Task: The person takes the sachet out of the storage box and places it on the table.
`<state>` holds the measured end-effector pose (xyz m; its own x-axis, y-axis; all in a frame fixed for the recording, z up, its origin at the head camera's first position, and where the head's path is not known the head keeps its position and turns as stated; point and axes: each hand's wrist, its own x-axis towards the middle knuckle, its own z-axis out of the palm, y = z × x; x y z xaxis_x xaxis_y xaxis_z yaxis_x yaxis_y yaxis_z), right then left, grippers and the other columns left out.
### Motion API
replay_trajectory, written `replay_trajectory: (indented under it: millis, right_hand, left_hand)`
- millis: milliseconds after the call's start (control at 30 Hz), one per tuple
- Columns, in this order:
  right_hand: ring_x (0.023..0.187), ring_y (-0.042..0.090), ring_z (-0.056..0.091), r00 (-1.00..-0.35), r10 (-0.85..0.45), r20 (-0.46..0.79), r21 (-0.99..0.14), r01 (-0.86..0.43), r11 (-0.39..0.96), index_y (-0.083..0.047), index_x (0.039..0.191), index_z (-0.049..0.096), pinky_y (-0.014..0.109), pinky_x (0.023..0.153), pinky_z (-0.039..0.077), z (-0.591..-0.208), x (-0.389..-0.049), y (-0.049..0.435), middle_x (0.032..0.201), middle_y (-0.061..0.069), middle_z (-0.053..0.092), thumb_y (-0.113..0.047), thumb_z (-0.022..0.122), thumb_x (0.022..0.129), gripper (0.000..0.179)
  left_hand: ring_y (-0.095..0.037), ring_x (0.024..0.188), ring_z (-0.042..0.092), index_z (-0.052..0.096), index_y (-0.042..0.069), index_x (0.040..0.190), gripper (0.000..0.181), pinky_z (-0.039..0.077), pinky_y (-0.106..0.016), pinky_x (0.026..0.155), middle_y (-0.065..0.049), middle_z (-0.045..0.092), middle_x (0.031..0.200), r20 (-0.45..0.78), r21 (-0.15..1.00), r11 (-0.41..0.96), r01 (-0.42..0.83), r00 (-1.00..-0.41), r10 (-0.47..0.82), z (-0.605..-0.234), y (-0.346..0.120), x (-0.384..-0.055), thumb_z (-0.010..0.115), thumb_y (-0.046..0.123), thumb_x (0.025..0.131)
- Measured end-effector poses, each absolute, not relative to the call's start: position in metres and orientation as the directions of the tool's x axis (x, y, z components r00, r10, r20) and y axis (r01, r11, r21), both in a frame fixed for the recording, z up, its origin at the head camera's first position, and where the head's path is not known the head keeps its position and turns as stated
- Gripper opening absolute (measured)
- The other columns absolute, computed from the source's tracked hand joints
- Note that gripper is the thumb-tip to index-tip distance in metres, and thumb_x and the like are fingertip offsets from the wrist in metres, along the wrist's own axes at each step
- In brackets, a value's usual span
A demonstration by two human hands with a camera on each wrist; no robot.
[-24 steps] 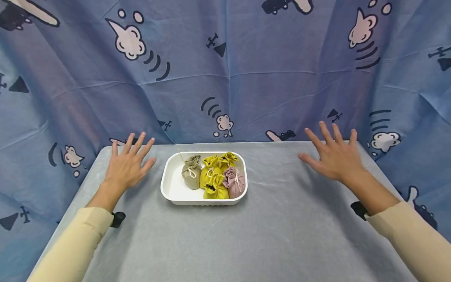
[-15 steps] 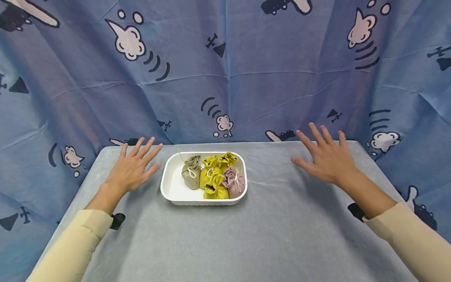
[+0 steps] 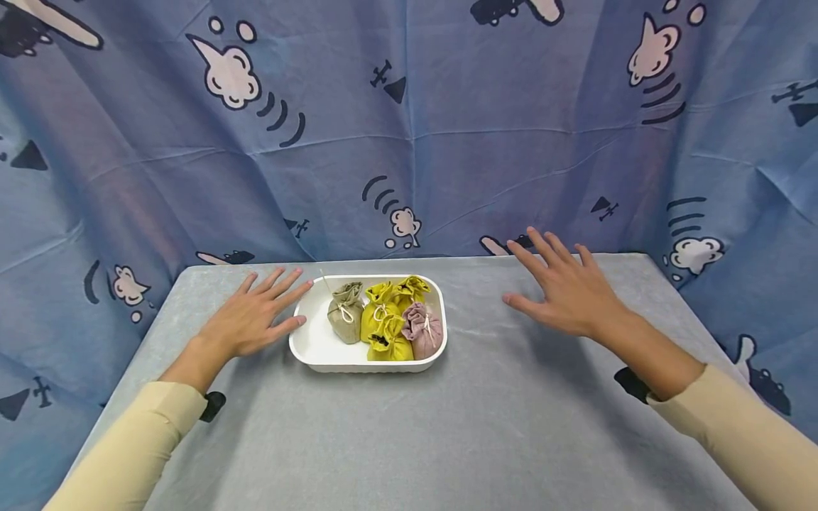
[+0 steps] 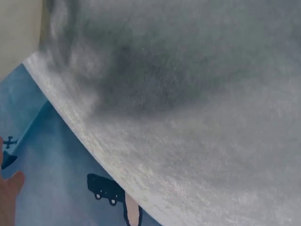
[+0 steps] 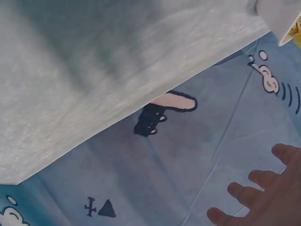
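A white tray (image 3: 313, 333) holds several small drawstring pouches toward its right side. One is an olive-grey pouch (image 3: 346, 316) with a pale cord bow. Beside it cluster yellow pouches (image 3: 391, 341), and a mauve pouch (image 3: 424, 332) sits at the right end. My left hand (image 3: 252, 316), fingers spread, is at the tray's left end, its fingertips near the rim; whether they touch it I cannot tell. Over the table to the right of the tray, my right hand (image 3: 565, 291) has straight, spread fingers and holds nothing. Part of that right hand (image 5: 268, 193) shows in the right wrist view.
The grey cloth-covered table (image 3: 409, 440) ends at a back edge just behind the tray. A blue patterned curtain (image 3: 473, 156) hangs behind it and along both sides. Dark bands sit at both wrists, below cream sleeves (image 3: 137, 440).
Both hands have moved inward toward the tray. The left has come to its left end; the right has shifted left over the table. The tray and pouches stay in place.
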<state>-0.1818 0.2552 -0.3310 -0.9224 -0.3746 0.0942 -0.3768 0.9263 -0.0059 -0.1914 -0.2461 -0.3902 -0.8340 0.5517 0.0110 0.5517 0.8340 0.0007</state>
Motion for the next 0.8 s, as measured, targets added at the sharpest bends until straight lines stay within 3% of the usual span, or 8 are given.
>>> replay_trajectory:
  millis: [300, 467, 567, 800]
  right_hand:
    - [0.149, 0.040, 0.020, -0.890, -0.447, 0.095, -0.181, -0.457, 0.871, -0.034, 0.161, 0.011, 0.067, 0.114, 0.015, -0.329, -0.176, 0.236, 0.165, 0.013, 0.017, -0.063, 0.058, 0.091, 0.089]
    - [0.149, 0.034, 0.023, -0.860, -0.497, 0.115, -0.281, -0.508, 0.814, -0.022, 0.160, 0.022, 0.064, 0.113, 0.020, -0.332, -0.175, 0.224, 0.166, 0.005, 0.016, -0.056, 0.062, 0.092, 0.086]
    - [0.147, 0.034, 0.028, -0.852, -0.511, 0.117, -0.320, -0.519, 0.793, -0.018, 0.159, 0.028, 0.063, 0.113, 0.023, -0.335, -0.174, 0.216, 0.164, 0.006, 0.022, -0.054, 0.063, 0.092, 0.084]
    - [0.140, 0.037, 0.039, -0.868, -0.484, 0.106, -0.412, -0.482, 0.774, -0.022, 0.158, 0.030, 0.065, 0.109, 0.030, -0.342, -0.169, 0.199, 0.157, 0.008, 0.038, -0.049, 0.068, 0.090, 0.082]
  left_hand:
    - [-0.036, 0.150, 0.017, 0.028, 0.019, 0.159, 0.070, 0.016, -0.064, 0.115, -0.009, 0.022, 0.164, -0.011, 0.000, 0.812, 0.584, -0.811, 0.584, -0.398, -0.243, -0.191, 0.042, 0.057, 0.101]
    - [-0.035, 0.150, 0.020, 0.029, 0.019, 0.159, 0.072, 0.017, -0.063, 0.115, -0.007, 0.023, 0.164, -0.004, -0.020, 0.805, 0.593, -0.805, 0.593, -0.401, -0.243, -0.191, 0.043, 0.058, 0.100]
    - [-0.034, 0.149, 0.022, 0.028, 0.019, 0.159, 0.072, 0.018, -0.063, 0.115, -0.007, 0.024, 0.164, 0.002, -0.024, 0.801, 0.598, -0.801, 0.598, -0.402, -0.242, -0.191, 0.044, 0.058, 0.100]
    - [-0.032, 0.149, 0.024, 0.029, 0.019, 0.158, 0.073, 0.020, -0.062, 0.115, -0.005, 0.025, 0.164, 0.031, -0.011, 0.794, 0.608, -0.793, 0.608, -0.404, -0.239, -0.191, 0.045, 0.058, 0.099]
